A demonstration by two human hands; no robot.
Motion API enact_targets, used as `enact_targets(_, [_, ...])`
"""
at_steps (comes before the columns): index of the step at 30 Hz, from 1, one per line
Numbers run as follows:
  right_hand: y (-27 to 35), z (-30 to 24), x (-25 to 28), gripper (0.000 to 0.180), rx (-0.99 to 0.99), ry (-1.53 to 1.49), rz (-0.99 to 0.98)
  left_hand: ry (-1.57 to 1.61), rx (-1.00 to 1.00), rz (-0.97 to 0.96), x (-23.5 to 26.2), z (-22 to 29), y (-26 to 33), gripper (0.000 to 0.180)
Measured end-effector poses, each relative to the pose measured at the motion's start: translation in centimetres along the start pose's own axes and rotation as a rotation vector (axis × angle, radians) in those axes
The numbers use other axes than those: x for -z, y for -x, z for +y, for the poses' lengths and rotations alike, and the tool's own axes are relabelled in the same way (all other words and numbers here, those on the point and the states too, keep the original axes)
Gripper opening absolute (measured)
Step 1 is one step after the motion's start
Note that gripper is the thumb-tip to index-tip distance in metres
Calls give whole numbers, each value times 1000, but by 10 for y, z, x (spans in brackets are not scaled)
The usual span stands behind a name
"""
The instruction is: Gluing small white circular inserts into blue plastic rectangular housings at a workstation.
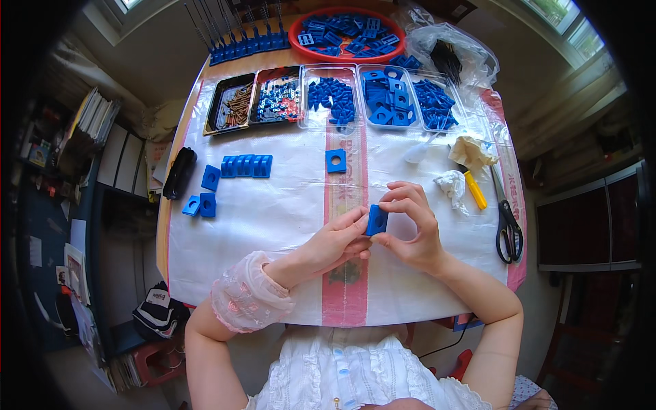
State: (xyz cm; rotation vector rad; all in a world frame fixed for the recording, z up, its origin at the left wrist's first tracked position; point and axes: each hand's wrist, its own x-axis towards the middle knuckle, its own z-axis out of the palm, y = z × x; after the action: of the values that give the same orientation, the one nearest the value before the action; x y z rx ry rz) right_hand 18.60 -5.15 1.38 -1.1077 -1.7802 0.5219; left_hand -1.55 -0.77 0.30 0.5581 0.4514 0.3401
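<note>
Fingers of the right hand are pinching a blue holed block above the counter.
The thumb is pressing at six o'clock and the forefinger at twelve, parted just by the block's length; its long axis is running roughly twelve to six. The left hand is resting by the nine o'clock edge, half curled; I cannot tell whether it is gripping. A blue holed square is lying toward eleven o'clock.
</note>
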Motion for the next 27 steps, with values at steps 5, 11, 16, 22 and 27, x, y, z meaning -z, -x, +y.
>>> enact_targets(5, [1,1,0,42,7,7,6,4,-1,-4,2,-2,0,37])
enact_targets(11, [1,2,-1,42,17,11,19,-15,-9,-4,6,-3,-1,34])
enact_targets(16, [1,1,-1,43,-3,14,17,-20,-15,-29,6,-3,-2,32])
enact_targets(22, [2,2,0,46,13,29,8,-34,-9,-29,6,-3,-3,33])
enact_targets(27, [4,1,0,50,-5,62,20,-38,-10,-20,4,-2,-1,32])
